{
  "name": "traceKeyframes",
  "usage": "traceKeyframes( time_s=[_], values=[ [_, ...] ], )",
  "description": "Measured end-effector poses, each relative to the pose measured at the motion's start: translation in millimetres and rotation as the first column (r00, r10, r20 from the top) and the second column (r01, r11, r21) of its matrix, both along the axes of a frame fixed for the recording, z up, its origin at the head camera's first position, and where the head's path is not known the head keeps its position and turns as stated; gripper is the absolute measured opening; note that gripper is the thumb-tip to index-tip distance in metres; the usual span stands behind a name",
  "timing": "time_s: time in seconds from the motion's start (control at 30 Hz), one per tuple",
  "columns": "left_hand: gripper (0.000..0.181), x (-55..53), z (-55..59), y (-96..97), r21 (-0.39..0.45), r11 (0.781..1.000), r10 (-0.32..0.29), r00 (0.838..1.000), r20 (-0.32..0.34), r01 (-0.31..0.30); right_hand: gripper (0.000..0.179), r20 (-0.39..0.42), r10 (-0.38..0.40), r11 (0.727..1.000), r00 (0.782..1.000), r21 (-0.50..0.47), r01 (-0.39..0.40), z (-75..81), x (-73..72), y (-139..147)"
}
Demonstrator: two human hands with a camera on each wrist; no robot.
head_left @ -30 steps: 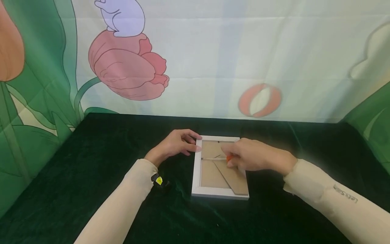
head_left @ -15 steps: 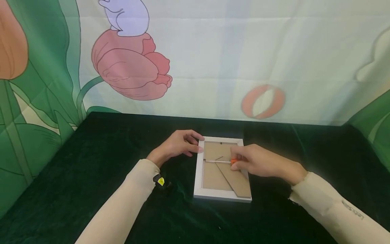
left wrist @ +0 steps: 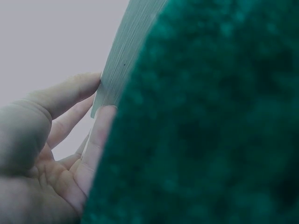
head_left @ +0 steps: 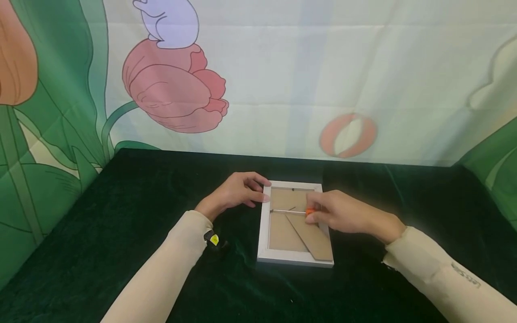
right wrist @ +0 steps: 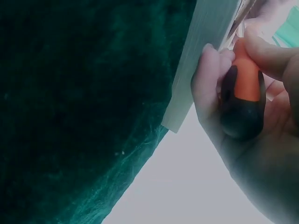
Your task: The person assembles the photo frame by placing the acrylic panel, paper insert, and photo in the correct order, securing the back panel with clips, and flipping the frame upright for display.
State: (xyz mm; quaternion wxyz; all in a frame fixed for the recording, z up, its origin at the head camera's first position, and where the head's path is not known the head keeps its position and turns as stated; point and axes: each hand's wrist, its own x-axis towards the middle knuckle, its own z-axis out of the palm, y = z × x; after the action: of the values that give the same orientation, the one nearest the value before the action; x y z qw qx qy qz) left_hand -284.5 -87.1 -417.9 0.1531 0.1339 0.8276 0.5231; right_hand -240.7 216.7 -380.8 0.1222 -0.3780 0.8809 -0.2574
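Observation:
A white picture frame [head_left: 263,233] lies face down, its brown backing board [head_left: 288,235] showing. The stand leg [head_left: 311,237] slants across the board to the lower right corner. My left hand [head_left: 234,190] holds the frame's upper left side, thumb on the top face; in the left wrist view the fingers [left wrist: 96,140] meet the frame's edge [left wrist: 119,65]. With my right hand [head_left: 339,211] I grip a screwdriver by its orange and black handle [right wrist: 245,88]. Its thin shaft [head_left: 288,211] lies across the board, the tip at the inner edge of the left side. A small dark metal tab [head_left: 293,189] sits at the top inner edge.
Dark green velvet cloth [head_left: 141,251] covers the table. A printed curtain [head_left: 262,80] with flowers and a rabbit hangs behind it. A black strap with a yellow patch [head_left: 214,239] shows at the left wrist.
My right hand has drawn back to the right and slightly nearer, baring more of the shaft. Over the last half second the tip end has risen slightly in view. The left hand keeps its hold.

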Motion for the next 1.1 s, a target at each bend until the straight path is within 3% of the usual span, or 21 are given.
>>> traceKeyframes(
  time_s=[0.63, 1.1],
  values=[
    [0.040, -0.4, 1.8, 3.0, 0.001, 1.000, 0.002, 1.000, 0.005, -0.002, 0.023, -0.014, 0.082, 0.995, 0.997, 0.063, -0.081, 13.3, -2.6, -2.7],
    [0.040, -0.2, 1.6, 1.8, -0.001, 1.000, 0.008, 1.000, 0.012, -0.008, 0.025, 0.063, 0.039, 0.983, 0.997, 0.175, -0.049, 21.2, -8.7, -11.4]
  ],
)
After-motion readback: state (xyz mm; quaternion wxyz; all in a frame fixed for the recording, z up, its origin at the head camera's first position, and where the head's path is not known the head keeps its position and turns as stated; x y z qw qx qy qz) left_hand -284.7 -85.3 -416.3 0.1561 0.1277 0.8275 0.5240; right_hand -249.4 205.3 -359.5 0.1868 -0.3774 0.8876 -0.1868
